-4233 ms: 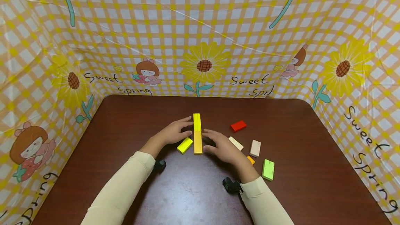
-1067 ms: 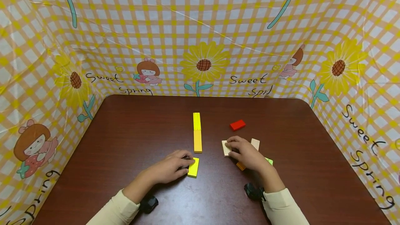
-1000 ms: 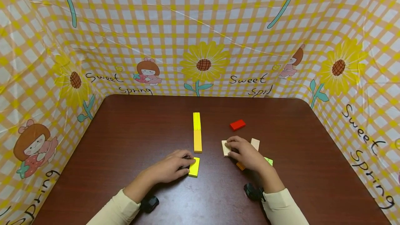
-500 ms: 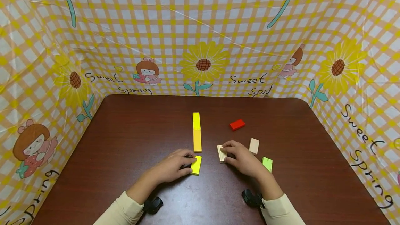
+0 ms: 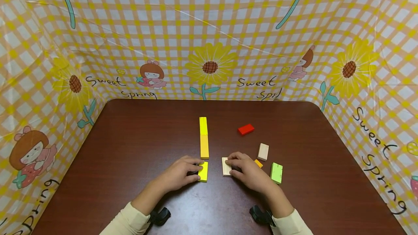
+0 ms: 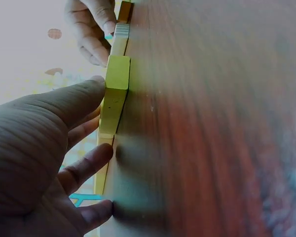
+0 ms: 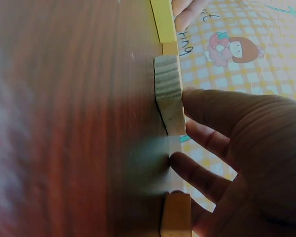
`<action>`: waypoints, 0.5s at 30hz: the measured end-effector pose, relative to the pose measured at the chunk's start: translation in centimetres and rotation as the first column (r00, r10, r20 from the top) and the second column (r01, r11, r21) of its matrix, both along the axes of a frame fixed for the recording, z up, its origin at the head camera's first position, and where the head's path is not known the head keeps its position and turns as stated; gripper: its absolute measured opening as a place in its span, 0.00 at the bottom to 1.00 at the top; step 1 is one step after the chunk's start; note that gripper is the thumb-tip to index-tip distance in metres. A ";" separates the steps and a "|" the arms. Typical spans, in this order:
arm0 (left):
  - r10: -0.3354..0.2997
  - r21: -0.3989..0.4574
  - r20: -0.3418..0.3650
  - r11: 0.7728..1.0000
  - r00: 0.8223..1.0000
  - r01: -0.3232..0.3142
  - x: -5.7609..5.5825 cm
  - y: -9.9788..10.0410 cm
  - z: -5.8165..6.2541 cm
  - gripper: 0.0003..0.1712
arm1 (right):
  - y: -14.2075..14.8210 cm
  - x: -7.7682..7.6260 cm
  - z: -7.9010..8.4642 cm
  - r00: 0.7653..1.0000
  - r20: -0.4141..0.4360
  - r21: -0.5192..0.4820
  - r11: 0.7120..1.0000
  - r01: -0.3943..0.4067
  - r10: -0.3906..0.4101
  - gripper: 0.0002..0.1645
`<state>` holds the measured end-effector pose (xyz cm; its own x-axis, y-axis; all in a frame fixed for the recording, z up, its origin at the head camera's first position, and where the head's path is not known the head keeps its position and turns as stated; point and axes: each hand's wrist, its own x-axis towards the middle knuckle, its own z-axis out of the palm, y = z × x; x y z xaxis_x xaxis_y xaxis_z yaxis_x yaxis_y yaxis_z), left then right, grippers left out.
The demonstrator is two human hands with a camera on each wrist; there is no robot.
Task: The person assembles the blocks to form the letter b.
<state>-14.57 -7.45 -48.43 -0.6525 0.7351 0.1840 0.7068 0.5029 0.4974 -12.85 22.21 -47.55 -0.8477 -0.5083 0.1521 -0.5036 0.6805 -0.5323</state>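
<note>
In the head view, a flat yellow block [image 5: 203,172] lies under the fingertips of my left hand [image 5: 177,173]. The thumb and index finger of that hand touch it from the left, and its other fingertips reach the tabletop in the left wrist view. My right hand [image 5: 251,173] rests its thumb and index finger on a pale wood-grain block [image 5: 226,167], its striped end [image 7: 167,76] facing the right wrist camera. A gap separates these two blocks. Straight beyond the yellow block runs a line of narrow bright yellow blocks [image 5: 203,125] and an orange-yellow block [image 5: 204,147].
Right of my right hand lie a small orange block [image 5: 258,163], a plain beige block [image 5: 263,152] and a light green block [image 5: 276,173]. A red block [image 5: 246,129] sits farther back. Checked cloth [image 5: 169,24] walls the dark wooden table [image 5: 137,130] on three sides.
My left hand has moved from beside the line and slid the yellow block nearer. My right hand has slid the wood-grain block left and nearer, leaving the orange block visible again.
</note>
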 end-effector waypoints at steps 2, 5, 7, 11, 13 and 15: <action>0.004 0.003 0.008 1.000 1.000 -0.004 0.0 -0.1 0.0 0.19 | -0.1 0.2 0.0 1.000 -0.007 -0.009 1.000 0.002 -0.002 0.17; 0.007 0.007 0.020 1.000 1.000 -0.007 0.0 -0.1 0.0 0.19 | -0.3 0.5 0.0 1.000 -0.006 -0.013 1.000 0.006 -0.006 0.17; 0.007 0.013 0.024 1.000 1.000 -0.007 0.0 -0.2 -0.2 0.19 | -0.4 0.7 0.1 1.000 0.003 -0.010 1.000 0.003 -0.003 0.18; 0.009 0.027 0.034 1.000 0.999 -0.010 -0.1 -0.1 -0.3 0.18 | -0.7 1.1 0.3 1.000 0.022 0.004 1.000 -0.014 0.014 0.18; 0.014 0.030 0.040 0.999 0.999 -0.015 0.0 0.0 -0.2 0.18 | -0.9 1.3 0.4 0.999 0.029 0.011 1.000 -0.025 0.025 0.18; 0.021 0.030 0.042 0.999 0.999 -0.022 0.0 0.0 -0.2 0.18 | -1.1 1.5 0.5 0.999 0.038 0.015 0.999 -0.035 0.035 0.18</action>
